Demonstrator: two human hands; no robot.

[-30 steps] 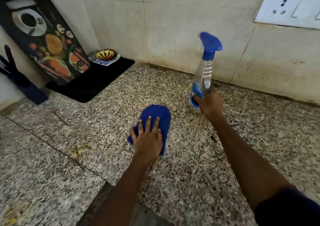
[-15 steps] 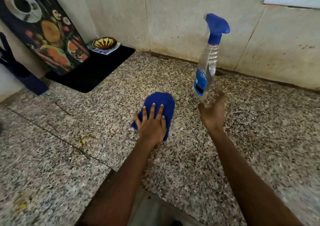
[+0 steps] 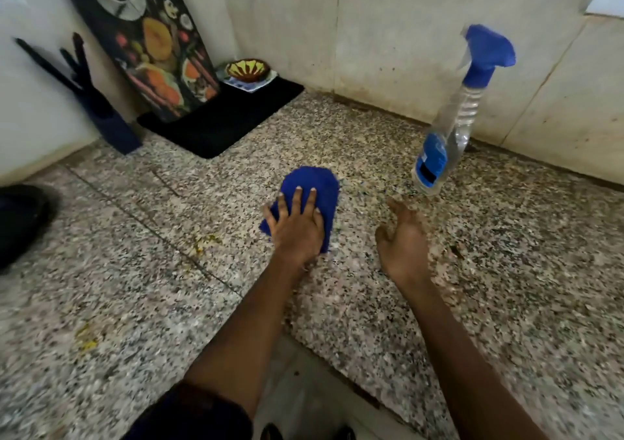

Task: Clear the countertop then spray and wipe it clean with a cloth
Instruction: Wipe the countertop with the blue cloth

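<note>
A blue cloth (image 3: 312, 186) lies on the speckled granite countertop (image 3: 506, 270), and my left hand (image 3: 297, 227) presses flat on it with straight fingers. A clear spray bottle (image 3: 449, 129) with a blue trigger head stands on the counter near the back wall, leaning in the wide-angle view. My right hand (image 3: 401, 237) hovers just in front and left of the bottle, fingers loosely spread, holding nothing and apart from the bottle.
A black mat (image 3: 223, 122) lies in the back left corner with a printed cutting board (image 3: 145, 34) leaning on the wall and a small patterned bowl (image 3: 248, 70) on a plate. A dark blue utensil holder (image 3: 101, 108) stands left. Yellow crumbs (image 3: 202, 242) mark the counter. A dark object (image 3: 20, 220) sits at the left edge.
My right hand let go of the spray bottle, which now stands on the counter, and drew back toward me. My left hand stays pressed on the cloth.
</note>
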